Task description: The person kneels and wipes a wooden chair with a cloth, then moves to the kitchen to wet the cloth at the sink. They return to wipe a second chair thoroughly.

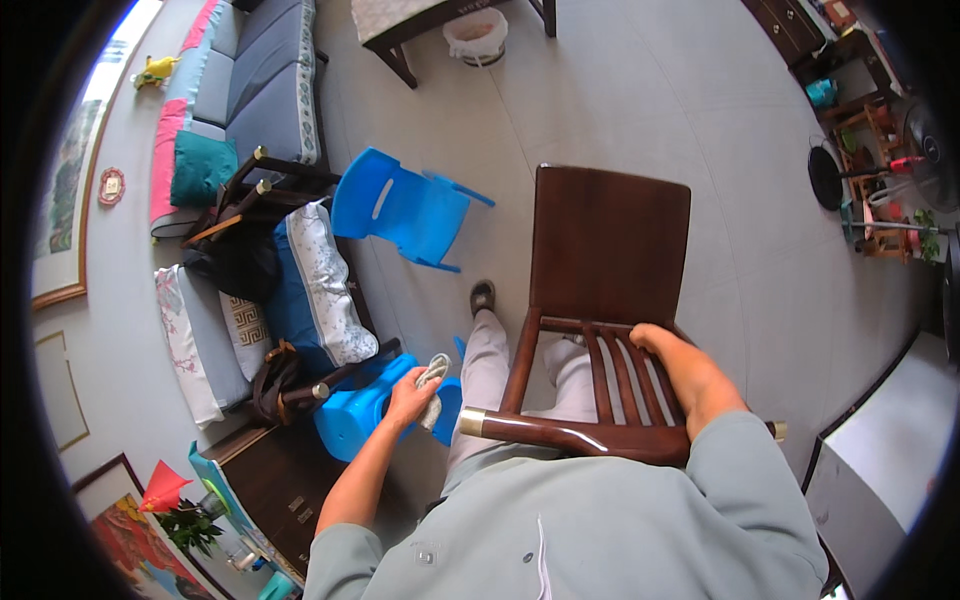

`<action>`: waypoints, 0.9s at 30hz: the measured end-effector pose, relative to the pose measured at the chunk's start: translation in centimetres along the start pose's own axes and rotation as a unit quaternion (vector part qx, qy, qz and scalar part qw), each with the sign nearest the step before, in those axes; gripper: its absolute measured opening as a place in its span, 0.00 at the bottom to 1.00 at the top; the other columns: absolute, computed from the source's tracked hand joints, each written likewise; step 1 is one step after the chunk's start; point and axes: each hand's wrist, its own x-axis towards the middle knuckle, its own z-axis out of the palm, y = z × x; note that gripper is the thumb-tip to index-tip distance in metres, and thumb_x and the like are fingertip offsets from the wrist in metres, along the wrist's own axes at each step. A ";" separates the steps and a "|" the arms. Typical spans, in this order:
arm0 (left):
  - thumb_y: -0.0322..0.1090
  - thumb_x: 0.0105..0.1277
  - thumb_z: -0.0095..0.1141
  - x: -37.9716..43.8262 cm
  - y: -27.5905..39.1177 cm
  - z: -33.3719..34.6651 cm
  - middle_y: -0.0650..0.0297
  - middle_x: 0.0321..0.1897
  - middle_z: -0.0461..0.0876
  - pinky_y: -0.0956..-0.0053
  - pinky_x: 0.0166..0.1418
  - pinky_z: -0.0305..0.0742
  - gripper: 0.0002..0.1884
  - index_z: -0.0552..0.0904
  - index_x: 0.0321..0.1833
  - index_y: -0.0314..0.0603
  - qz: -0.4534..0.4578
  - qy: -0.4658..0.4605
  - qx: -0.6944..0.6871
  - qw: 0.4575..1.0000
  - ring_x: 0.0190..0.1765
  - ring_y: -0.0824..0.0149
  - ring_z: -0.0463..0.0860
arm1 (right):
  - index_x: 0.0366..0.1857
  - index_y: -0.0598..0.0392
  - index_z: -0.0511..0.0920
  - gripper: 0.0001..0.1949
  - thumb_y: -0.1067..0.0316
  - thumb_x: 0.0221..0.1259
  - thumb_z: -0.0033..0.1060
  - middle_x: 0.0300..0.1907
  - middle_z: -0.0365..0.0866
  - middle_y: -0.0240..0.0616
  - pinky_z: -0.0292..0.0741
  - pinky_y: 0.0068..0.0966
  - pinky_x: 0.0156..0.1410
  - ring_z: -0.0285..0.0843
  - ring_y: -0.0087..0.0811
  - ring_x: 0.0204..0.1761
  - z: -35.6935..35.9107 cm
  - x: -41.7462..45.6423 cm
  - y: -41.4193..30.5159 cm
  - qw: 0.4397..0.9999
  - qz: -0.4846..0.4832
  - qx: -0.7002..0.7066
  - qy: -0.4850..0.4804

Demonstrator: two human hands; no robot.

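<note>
My left hand (407, 397) grips a folded light-coloured cloth (433, 390), held out to the left above blue plastic seats. Close against my body on the right is a dark brown wooden chair (609, 244), with its flat seat farther from me and its slatted back (626, 375) nearer. My right hand (649, 337) is closed at the lower end of the slats, where the back meets the seat; its fingers are mostly hidden. A metal cap (472, 421) covers one end of the chair's curved top rail.
A blue plastic chair (409, 206) stands ahead to the left, near a cushioned armchair (322, 281) and a long sofa (262, 82). Another blue plastic seat (349, 420) is beside my left forearm. A lined waste bin (477, 37) sits by a table (409, 22). A pedestal fan (930, 154) stands right.
</note>
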 end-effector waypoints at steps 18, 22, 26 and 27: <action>0.42 0.62 0.62 6.8 19.9 -5.2 0.58 0.33 0.85 0.68 0.43 0.77 0.17 0.83 0.46 0.36 0.159 -0.009 0.209 0.965 0.37 0.65 0.82 | 0.40 0.57 0.81 0.15 0.58 0.70 0.46 0.34 0.80 0.45 0.67 0.53 0.38 0.73 0.41 0.33 5.1 -0.6 18.6 0.929 -0.030 0.369 0.005; 0.44 0.58 0.64 13.5 21.6 -3.8 0.57 0.30 0.84 0.66 0.42 0.77 0.18 0.84 0.42 0.36 0.156 -0.024 0.299 0.941 0.34 0.63 0.82 | 0.52 0.54 0.77 0.18 0.53 0.72 0.43 0.45 0.81 0.46 0.67 0.54 0.44 0.74 0.41 0.38 6.0 -0.9 24.7 0.879 -0.013 0.476 0.016; 0.46 0.55 0.65 18.2 30.7 1.5 0.54 0.32 0.85 0.63 0.43 0.78 0.20 0.85 0.41 0.36 0.171 -0.038 0.351 0.920 0.36 0.59 0.84 | 0.37 0.53 0.81 0.08 0.65 0.59 0.52 0.34 0.80 0.45 0.66 0.44 0.30 0.72 0.39 0.24 5.9 -4.2 30.7 0.820 0.043 0.569 0.049; 0.46 0.54 0.66 20.1 33.3 3.2 0.54 0.32 0.86 0.63 0.44 0.78 0.20 0.85 0.41 0.36 0.166 -0.043 0.377 0.910 0.37 0.58 0.85 | 0.30 0.53 0.82 0.07 0.65 0.58 0.54 0.29 0.80 0.44 0.68 0.42 0.29 0.73 0.39 0.24 7.6 -2.6 32.9 0.784 0.003 0.612 0.104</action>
